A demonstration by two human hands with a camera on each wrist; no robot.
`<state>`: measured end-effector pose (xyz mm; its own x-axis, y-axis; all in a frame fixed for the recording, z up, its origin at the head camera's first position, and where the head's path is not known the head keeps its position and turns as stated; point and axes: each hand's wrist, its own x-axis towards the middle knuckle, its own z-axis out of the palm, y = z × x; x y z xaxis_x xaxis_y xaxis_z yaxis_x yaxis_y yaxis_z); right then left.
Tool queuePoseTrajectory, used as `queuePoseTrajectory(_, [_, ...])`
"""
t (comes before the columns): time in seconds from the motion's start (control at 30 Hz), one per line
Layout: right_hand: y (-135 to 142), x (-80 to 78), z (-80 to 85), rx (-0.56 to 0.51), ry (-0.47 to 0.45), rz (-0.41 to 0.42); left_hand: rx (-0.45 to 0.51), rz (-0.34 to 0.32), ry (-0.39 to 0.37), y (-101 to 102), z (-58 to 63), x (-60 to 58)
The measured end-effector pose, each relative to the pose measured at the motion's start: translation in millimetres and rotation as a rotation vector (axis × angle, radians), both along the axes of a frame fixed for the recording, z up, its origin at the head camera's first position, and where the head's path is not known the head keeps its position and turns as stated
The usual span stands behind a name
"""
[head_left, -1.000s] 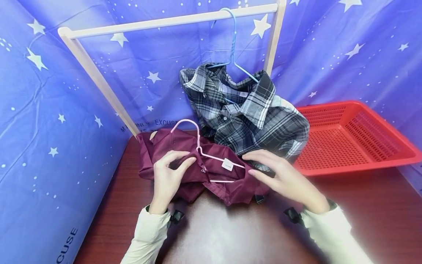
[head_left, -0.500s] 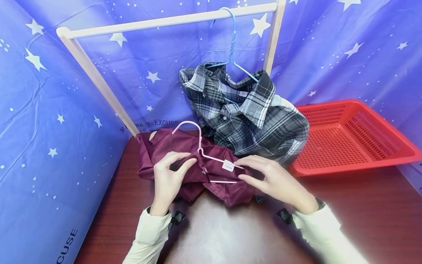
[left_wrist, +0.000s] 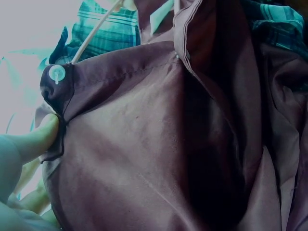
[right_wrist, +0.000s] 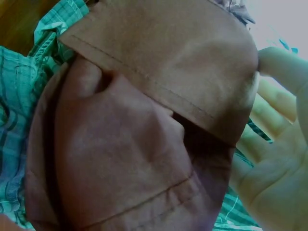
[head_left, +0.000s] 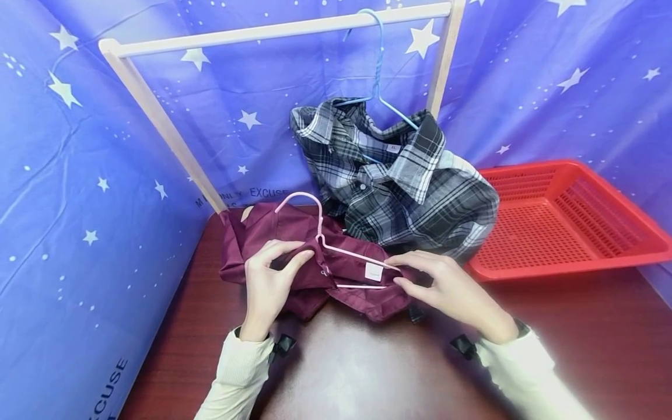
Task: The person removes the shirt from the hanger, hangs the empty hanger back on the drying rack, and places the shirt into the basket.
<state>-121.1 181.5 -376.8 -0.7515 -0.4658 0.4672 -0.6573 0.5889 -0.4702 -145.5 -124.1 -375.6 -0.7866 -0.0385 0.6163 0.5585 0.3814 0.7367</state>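
Observation:
A maroon shirt (head_left: 373,302) lies bunched on the table, with a pink hanger (head_left: 354,255) inside its neck and the hook sticking up. My left hand (head_left: 265,283) pinches the collar edge just left of the hook. In the left wrist view the thumb (left_wrist: 41,137) presses the fabric below a pale button (left_wrist: 57,73). The collar's other side is pinched by my right hand (head_left: 454,286), near the hanger's right end and a white label (head_left: 373,272). From the right wrist view, the thumb lies on the maroon cloth (right_wrist: 192,53) with the other fingers behind it.
Behind the maroon shirt, a black-and-white plaid shirt (head_left: 399,198) hangs by a blue hanger (head_left: 378,70) from the wooden rack's bar (head_left: 236,38). A red basket (head_left: 569,262) stands on the table (head_left: 346,373) at right. Blue star-patterned curtains (head_left: 68,192) enclose the sides.
My right hand went left along the collar, then came back right, drawing the neck opening wider. The label now lies flatter. My left hand keeps its pinch.

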Motion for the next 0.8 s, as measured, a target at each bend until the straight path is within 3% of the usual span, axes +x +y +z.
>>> queuePoseTrajectory(0.37, [9.0, -2.7, -3.9, -0.048, 0.032, 0.020, 0.007, 0.006, -0.002, -2.2, -0.8, 0.2])
queuePoseTrajectory(0.8, [15.9, -2.7, -4.1, -0.059, 0.060, -0.027, 0.022, 0.014, 0.011, -7.0, 1.2, 0.0])
